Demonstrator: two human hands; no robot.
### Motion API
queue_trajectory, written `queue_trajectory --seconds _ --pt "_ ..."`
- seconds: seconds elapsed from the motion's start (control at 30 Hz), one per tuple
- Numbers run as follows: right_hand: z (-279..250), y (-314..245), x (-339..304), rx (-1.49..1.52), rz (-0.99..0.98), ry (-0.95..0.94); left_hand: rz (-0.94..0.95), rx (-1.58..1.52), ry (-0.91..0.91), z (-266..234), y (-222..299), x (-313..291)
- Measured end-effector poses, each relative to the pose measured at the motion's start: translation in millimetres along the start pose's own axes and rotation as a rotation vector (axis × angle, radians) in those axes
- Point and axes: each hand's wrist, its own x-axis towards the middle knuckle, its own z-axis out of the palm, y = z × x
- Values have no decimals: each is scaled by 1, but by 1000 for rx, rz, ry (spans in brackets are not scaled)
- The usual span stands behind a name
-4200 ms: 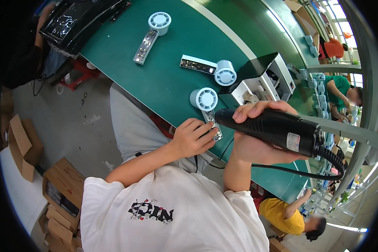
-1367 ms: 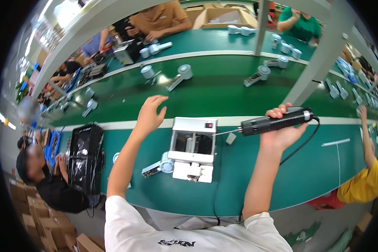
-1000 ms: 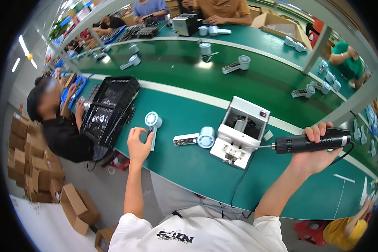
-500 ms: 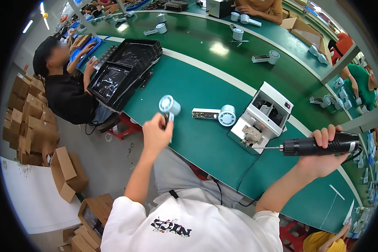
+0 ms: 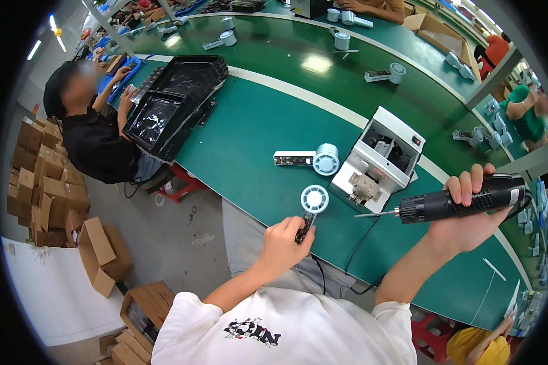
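Observation:
My left hand (image 5: 284, 246) is closed round the handle of a pale blue handheld fan (image 5: 315, 199), its round head pointing away from me and dark inner parts showing in the handle. My right hand (image 5: 469, 228) grips a black electric screwdriver (image 5: 435, 207), its thumb side partly hidden. The long bit points left and ends just in front of a white screw feeder (image 5: 394, 135), apart from it. Whether a screw sits on the tip is too small to tell. Left of the feeder lies a second handheld fan (image 5: 326, 161), its opened handle showing a circuit board.
Black trays (image 5: 173, 100) stand at the left on the green table (image 5: 256, 134), beside a person in black (image 5: 91, 140). Beyond a pale rail runs a green belt (image 5: 274, 61) carrying several fans. Cables hang over the front edge. Cardboard boxes (image 5: 103, 252) are on the floor at left.
My left hand has moved right and closer to me, bringing its fan near the screwdriver tip. The screwdriver has drawn back slightly from the feeder's front.

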Motion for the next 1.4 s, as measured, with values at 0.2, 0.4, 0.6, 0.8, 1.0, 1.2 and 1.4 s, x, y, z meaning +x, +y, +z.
queue_trajectory --seconds 0.2,0.4,0.6,0.8,1.0,1.2,1.4 --pt "4 14 2 -67 -4 29 27 -50 -77 2 -7 -1" --pt "9 26 -1 -203 -18 21 323 -62 -89 -15 -21 -3" --pt "16 48 -7 -362 -75 171 550 44 -247 -17 -39 -4" --pt "22 63 -5 -518 -114 202 576 -28 -213 -4 -51 -12" --pt "16 78 -6 -650 -124 227 584 -94 -118 12 -60 -13" --pt "16 93 -11 -718 -28 169 561 -118 -74 17 -59 -11" --pt "20 96 -21 -631 -24 152 557 -120 -37 15 -58 -10"
